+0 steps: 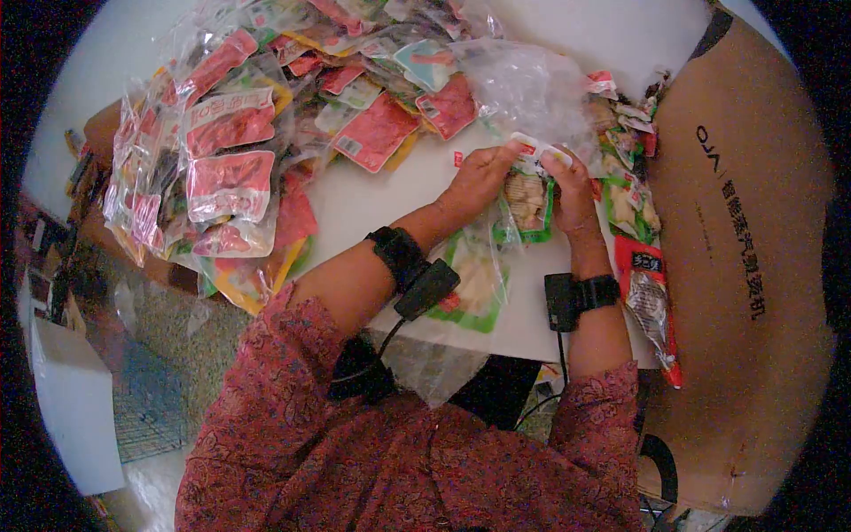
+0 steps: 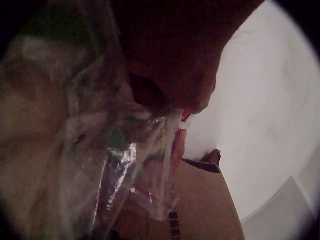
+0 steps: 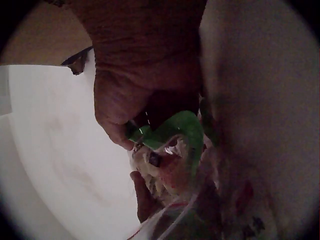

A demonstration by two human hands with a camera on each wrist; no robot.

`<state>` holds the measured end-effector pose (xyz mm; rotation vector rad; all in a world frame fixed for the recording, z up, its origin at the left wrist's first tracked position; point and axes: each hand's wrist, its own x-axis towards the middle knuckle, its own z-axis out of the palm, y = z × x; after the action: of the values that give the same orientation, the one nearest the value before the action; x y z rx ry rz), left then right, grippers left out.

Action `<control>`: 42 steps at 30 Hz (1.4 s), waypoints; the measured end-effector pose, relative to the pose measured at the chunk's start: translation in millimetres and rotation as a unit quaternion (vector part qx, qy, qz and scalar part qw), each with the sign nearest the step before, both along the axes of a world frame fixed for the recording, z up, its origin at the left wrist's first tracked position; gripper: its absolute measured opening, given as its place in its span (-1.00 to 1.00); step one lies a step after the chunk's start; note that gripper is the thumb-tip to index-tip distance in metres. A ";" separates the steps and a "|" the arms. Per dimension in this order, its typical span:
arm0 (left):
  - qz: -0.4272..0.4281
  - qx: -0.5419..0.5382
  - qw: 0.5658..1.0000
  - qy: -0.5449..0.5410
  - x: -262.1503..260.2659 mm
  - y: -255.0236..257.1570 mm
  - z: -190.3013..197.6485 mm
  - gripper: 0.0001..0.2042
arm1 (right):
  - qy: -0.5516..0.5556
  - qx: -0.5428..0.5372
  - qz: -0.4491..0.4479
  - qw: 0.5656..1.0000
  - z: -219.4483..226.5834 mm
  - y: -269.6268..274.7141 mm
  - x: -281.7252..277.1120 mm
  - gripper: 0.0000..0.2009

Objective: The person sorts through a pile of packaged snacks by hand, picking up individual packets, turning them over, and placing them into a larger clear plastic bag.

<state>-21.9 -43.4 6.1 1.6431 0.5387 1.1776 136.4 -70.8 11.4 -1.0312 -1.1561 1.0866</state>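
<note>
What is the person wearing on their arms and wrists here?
Dark red paisley-patterned sleeves are pushed above the elbows. Each wrist carries a black strap with a black boxy camera unit, on the left and the right, each trailing a thin black cable.

A white desk (image 1: 372,199) carries the work, its far half heaped with packets. A large brown cardboard box (image 1: 736,266) with printed black characters stands against its right edge. Below on the left are speckled floor (image 1: 191,341), a wire rack (image 1: 146,403) and a white cabinet (image 1: 71,399).
</note>
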 end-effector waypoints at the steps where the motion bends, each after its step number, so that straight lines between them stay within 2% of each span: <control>1: 0.000 0.000 1.000 0.000 0.8 1.7 -2.3 -0.58 | -0.009 -0.003 -0.021 1.000 -0.8 0.6 0.2 -0.68; 7: -0.022 -0.004 1.000 -0.003 3.4 -0.5 -1.8 -0.58 | -0.002 0.000 -0.068 0.998 -8.8 5.9 6.5 -0.65; 9: -0.027 -0.053 0.998 -0.007 4.9 -0.8 -2.8 -0.58 | -0.015 0.013 -0.080 0.997 -15.7 9.8 13.2 -0.66; 12: -0.045 -0.046 0.996 0.057 0.5 -1.9 1.6 -0.54 | 0.006 0.013 -0.034 0.999 -6.4 4.8 9.1 -0.70; 14: -0.035 -0.038 0.998 0.034 -0.1 -3.7 3.2 -0.55 | 0.009 0.010 -0.007 1.000 -3.4 2.1 7.3 -0.74; 21: -0.050 -0.072 0.996 -0.005 1.0 -4.4 4.4 -0.54 | 0.047 0.002 -0.025 0.999 -7.6 5.1 7.4 -0.75; 24: -0.031 -0.043 0.999 0.008 1.5 -2.0 1.6 -0.54 | 0.021 0.005 -0.035 0.999 -9.0 5.8 9.4 -0.74; 26: -0.031 -0.039 0.999 0.003 0.3 -4.7 4.5 -0.54 | 0.099 -0.018 -0.023 0.995 -3.6 0.6 3.6 -0.74; 30: -0.056 -0.047 0.997 0.001 0.3 -2.6 3.3 -0.54 | 0.114 -0.024 -0.032 0.993 -8.2 4.8 7.0 -0.76; 34: -0.041 -0.029 0.999 0.012 -0.7 -3.9 4.3 -0.53 | 0.133 -0.021 0.003 0.991 -9.2 5.2 7.4 -0.79; 37: -0.055 -0.060 0.997 -0.003 -0.8 -5.2 5.8 -0.53 | 0.139 -0.022 0.023 0.990 -8.9 5.0 11.1 -0.78; 40: -0.072 -0.068 0.994 0.042 -3.0 -5.4 8.9 -0.50 | 0.145 -0.028 0.025 0.989 -12.4 7.8 14.1 -0.76; 42: -0.046 -0.037 0.996 0.072 -4.4 -6.2 11.5 -0.50 | 0.150 -0.037 0.012 0.988 -12.7 7.8 13.5 -0.75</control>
<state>-26.3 -49.5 17.6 1.6780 0.5847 0.9668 149.9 -63.0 -1.3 -0.8751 -0.8927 1.2629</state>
